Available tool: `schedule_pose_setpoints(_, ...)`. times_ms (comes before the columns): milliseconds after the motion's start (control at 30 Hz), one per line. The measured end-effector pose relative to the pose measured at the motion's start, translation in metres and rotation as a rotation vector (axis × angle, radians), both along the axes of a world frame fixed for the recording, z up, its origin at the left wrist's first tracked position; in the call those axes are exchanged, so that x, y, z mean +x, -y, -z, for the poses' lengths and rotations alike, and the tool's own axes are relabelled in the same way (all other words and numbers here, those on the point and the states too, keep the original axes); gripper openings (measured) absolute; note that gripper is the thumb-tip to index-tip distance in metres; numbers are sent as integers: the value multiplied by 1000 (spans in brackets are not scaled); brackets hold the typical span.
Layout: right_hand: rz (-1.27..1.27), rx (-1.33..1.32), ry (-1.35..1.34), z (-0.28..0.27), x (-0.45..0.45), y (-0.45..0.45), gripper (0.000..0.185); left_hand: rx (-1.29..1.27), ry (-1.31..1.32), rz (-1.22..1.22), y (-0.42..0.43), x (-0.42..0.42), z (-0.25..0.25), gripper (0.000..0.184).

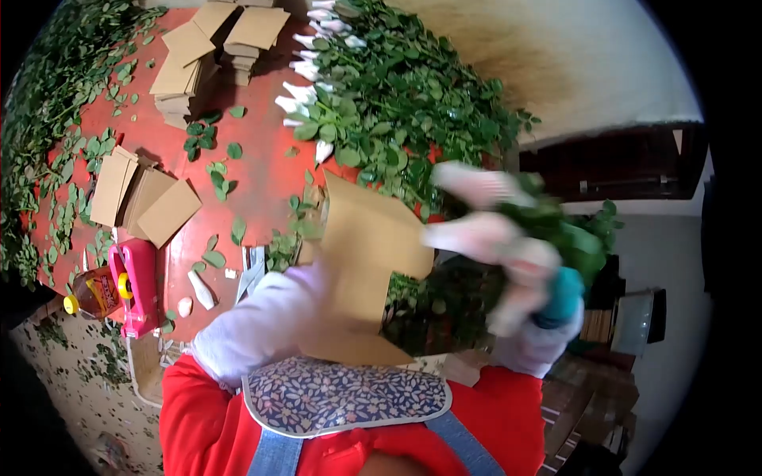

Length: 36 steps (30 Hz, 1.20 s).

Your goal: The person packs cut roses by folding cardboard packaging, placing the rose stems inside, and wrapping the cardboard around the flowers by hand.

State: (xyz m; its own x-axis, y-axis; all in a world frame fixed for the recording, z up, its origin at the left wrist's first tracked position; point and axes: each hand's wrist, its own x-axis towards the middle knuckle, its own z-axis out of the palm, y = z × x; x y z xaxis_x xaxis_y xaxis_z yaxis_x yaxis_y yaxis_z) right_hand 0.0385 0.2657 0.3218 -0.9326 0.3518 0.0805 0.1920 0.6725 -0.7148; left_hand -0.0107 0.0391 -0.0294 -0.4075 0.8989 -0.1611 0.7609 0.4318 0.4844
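Note:
My right hand (pixel 541 279), blurred by motion, is closed around leafy flower stems at the right. The flowers (pixel 476 236) have white-and-pink wrapped heads that point left, and their green leaves spread behind the hand. Something teal shows near my right wrist. In front of my chest stands a bent cardboard sheet (pixel 373 246). My left hand (pixel 308 279), below a pale sleeve, is at the sheet's left side; its fingers are blurred and partly hidden, so their grip does not show.
Leafy stems with white-wrapped heads (pixel 397 95) are piled at the back of the red table (pixel 262 170). Cardboard stacks (pixel 186 79) and smaller pieces (pixel 147 194) lie left. A pink tape dispenser (pixel 139 289), a bottle (pixel 97 292) and scissors (pixel 252 270) are near the front edge.

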Motion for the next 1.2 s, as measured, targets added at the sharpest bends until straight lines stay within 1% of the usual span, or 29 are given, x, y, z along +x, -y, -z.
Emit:
schedule_pose_setpoints(33,21,-23,-37,-9,9,8,31,-253,114,37,-6,-9,-33,58)
schedule_pose_setpoints(67,36,-39,-70,-17,16,17,31,-225,137,49,-6,-14,-47,56)
schedule_pose_setpoints(133,60,-58,-136,-33,28,31,31,-210,208,23,-11,-9,-6,49)
schedule_pose_setpoints(167,73,-65,-165,-42,33,38,32,-202,244,10,-12,-16,-20,46)
schedule_pose_setpoints(200,83,-73,-191,-48,38,44,32,-365,319,-11,-17,-17,-37,43)
schedule_pose_setpoints(233,97,-82,-213,-54,42,49,32,-356,303,-14,-18,-20,-45,42)
schedule_pose_setpoints(267,111,-93,-233,-58,47,55,33,-327,482,-295,-22,-19,-57,41)
schedule_pose_setpoints(333,165,-129,-233,-57,52,61,34,-218,393,-232,-20,-21,-64,39)
schedule_pose_setpoints(367,232,-162,-198,-46,55,58,34,-181,320,18,-14,-21,-68,45)
schedule_pose_setpoints(400,338,-217,-121,-24,65,46,35,-148,339,48,-12,-24,-76,47)
schedule_pose_setpoints(433,471,-266,28,25,94,17,25,-114,398,46,-11,-23,-77,49)
schedule_pose_setpoints(467,598,-312,182,54,110,4,18,-82,487,30,-7,-24,-78,51)
schedule_pose_setpoints(500,107,54,282,37,88,26,16,-51,581,13,-3,-24,-79,53)
schedule_pose_setpoints(567,-384,305,387,32,59,60,20,13,854,-49,5,-28,-73,57)
schedule_pose_setpoints(600,-521,234,492,58,60,52,19,37,982,-78,9,-30,-70,60)
schedule_pose_setpoints(633,-565,12,702,103,66,30,18,60,1100,-94,12,-30,-68,62)
schedule_pose_setpoints(667,-537,-203,946,150,73,10,18,74,1209,-114,13,-29,-67,64)
schedule_pose_setpoints(700,-503,-344,1169,193,80,-5,18,86,1320,-135,14,-29,-66,66)
schedule_pose_setpoints(733,-491,-369,1260,218,81,-12,18,97,1416,-155,14,-30,-65,68)
schedule_pose_setpoints(767,-646,-227,1094,260,96,-32,19,106,1506,-176,14,-30,-65,71)
schedule_pose_setpoints(833,-885,88,1183,285,81,-41,30,114,1657,-214,16,-32,-64,75)
schedule_pose_setpoints(867,-931,147,1190,292,80,-44,31,109,1729,-234,18,-34,-65,77)
schedule_pose_setpoints(967,-905,115,1147,286,71,-39,33,73,1897,-304,24,-38,-66,84)
schedule_pose_setpoints(1067,-865,56,1089,278,66,-30,35,4,1909,-363,25,-35,-66,91)
schedule_pose_setpoints(1100,-853,43,1072,276,65,-29,36,-8,1796,-348,25,-32,-63,93)
schedule_pose_setpoints(1133,-847,26,1048,275,65,-27,37,72,1325,-144,24,-25,-62,96)
schedule_pose_setpoints(1167,-840,22,1039,273,66,-26,37,-57,1101,-181,17,-22,-61,102)
schedule_pose_setpoints(1200,-835,14,1022,270,66,-24,38,-68,1096,-170,14,-20,-64,102)
